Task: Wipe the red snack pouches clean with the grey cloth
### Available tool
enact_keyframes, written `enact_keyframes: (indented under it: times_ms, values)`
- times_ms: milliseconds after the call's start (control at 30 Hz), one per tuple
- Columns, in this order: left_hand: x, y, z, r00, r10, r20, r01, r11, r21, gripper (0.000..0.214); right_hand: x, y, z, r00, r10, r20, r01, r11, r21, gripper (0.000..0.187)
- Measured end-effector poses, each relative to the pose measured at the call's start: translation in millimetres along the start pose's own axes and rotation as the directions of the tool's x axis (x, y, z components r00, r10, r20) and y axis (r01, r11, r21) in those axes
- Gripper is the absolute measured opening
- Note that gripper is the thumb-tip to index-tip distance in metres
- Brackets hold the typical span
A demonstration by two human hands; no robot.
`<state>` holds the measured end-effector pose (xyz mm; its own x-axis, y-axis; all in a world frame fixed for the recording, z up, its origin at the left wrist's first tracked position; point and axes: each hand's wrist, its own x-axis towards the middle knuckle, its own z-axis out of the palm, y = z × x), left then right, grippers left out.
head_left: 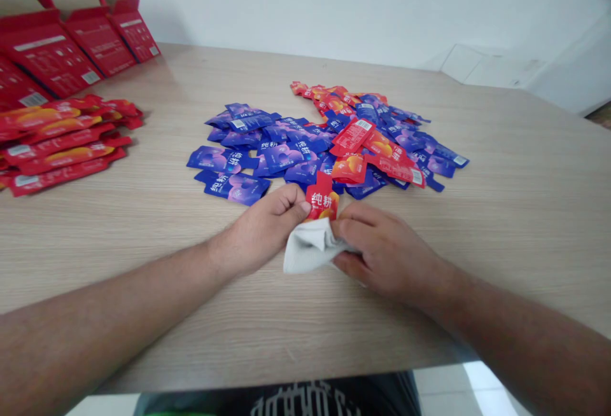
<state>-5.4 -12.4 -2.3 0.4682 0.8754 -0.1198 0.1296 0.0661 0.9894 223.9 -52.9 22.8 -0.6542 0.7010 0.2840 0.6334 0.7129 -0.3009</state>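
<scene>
My left hand point(270, 228) and my right hand point(382, 252) meet at the middle of the light wood table point(496, 212). A red sachet point(323, 200) stands up between them, its lower end wrapped in a white cloth point(310, 247). My left fingers curl against the sachet's side, and my right fingers press the cloth around it. Just beyond my hands lies a loose heap of blue sachets point(267, 156), with red sachets point(356, 142) scattered over and behind it. The sachet's lower part is hidden by the cloth.
Overlapping red sachets point(60, 145) lie in a group at the table's left. Behind them stand several open red cartons point(48, 53). A white wall point(334, 2) runs behind the table's far edge, and the table's near edge passes below my forearms.
</scene>
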Motion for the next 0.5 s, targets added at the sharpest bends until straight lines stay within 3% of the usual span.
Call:
enact_keyframes:
  times_ms: [100,233,400,500]
  values:
    - [0.7,0.1,-0.2,0.999,0.035,-0.033,-0.033,0.998,0.048,0.028,-1.4,-3.9,1.0,0.999,-0.042,0.032,0.042,0.999,0.008,0.013]
    - [1.5,1.9,1.2,0.999,0.036,-0.015,-0.036,0.999,0.002,0.027,-1.2,-1.6,0.9,0.996,0.066,-0.065,-0.067,0.998,-0.014,0.014]
    - [0.0,6.0,2.2,0.999,0.022,-0.047,-0.02,0.998,0.052,0.026,-1.2,-7.5,4.2,0.995,-0.082,0.053,0.082,0.997,0.009,0.016]
    - [0.8,5.3,1.7,0.999,0.028,-0.046,-0.027,0.999,0.029,0.027,-1.0,-5.1,4.1,1.0,-0.027,0.011,0.027,1.0,-0.004,0.016]
